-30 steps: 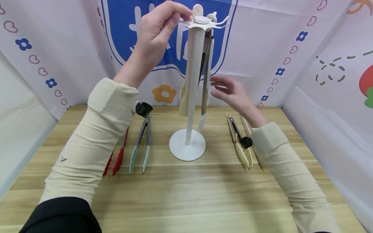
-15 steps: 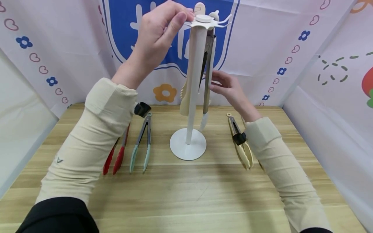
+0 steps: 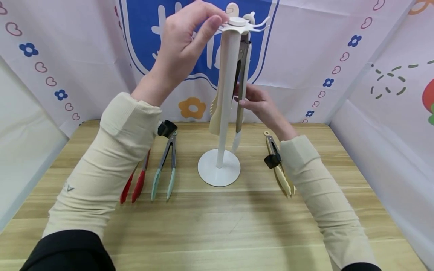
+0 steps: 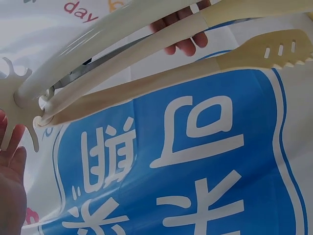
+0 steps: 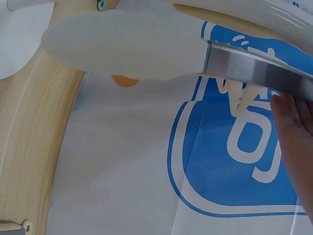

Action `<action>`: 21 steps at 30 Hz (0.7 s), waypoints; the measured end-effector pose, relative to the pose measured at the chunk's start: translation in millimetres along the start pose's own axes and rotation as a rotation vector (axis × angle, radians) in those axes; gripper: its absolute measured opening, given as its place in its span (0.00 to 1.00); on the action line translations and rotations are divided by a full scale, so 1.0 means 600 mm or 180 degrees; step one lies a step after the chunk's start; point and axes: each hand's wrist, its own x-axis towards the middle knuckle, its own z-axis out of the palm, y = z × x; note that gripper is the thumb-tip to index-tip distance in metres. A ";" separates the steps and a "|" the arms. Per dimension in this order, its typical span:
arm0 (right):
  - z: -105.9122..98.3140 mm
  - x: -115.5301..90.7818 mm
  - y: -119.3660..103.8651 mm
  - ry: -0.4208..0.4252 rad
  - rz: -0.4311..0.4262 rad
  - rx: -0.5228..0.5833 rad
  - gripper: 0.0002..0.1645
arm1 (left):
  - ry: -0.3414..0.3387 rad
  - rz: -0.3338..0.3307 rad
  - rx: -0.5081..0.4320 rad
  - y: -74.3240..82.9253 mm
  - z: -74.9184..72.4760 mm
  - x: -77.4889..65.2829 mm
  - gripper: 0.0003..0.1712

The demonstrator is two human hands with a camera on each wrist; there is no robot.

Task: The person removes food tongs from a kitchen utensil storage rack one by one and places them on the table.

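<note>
A white utensil stand with a ring of hooks on top rises from a round base. My left hand pinches the edge of the hook ring between thumb and fingers. From the stand's right side hang metal tongs with a whitish tip. My right hand holds these tongs partway down, thumb in front and fingers behind, partly hidden. Cream utensils also hang there, among them a slotted turner with a toothed edge.
Red tongs and mint-tipped tongs lie on the wooden table at left. Cream tongs lie at right, partly covered by the right wrist's black camera and sleeve. A printed cloth hangs close behind the stand.
My right hand has moved left from beside the hanging tongs and now holds them. The left hand stays at the stand's top, its fingers shifted slightly right.
</note>
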 end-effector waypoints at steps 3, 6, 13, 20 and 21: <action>0.003 0.000 -0.001 0.0017 0.0003 0.0068 0.23 | -0.0015 0.0049 0.0032 0.001 -0.001 0.000 0.14; 0.006 -0.002 -0.002 0.0070 -0.0017 0.0125 0.21 | 0.0019 0.0073 0.0042 0.003 0.000 -0.001 0.13; 0.004 -0.005 0.003 0.0087 -0.0161 0.0442 0.23 | 0.0115 0.0111 -0.0016 0.012 0.003 -0.001 0.12; -0.002 -0.010 0.005 -0.0081 -0.0305 0.0669 0.25 | 0.0132 0.0109 -0.0036 0.012 0.003 0.000 0.11; -0.003 -0.011 0.005 -0.0113 -0.0308 0.0649 0.24 | 0.0131 0.0109 -0.0028 0.012 0.003 -0.001 0.11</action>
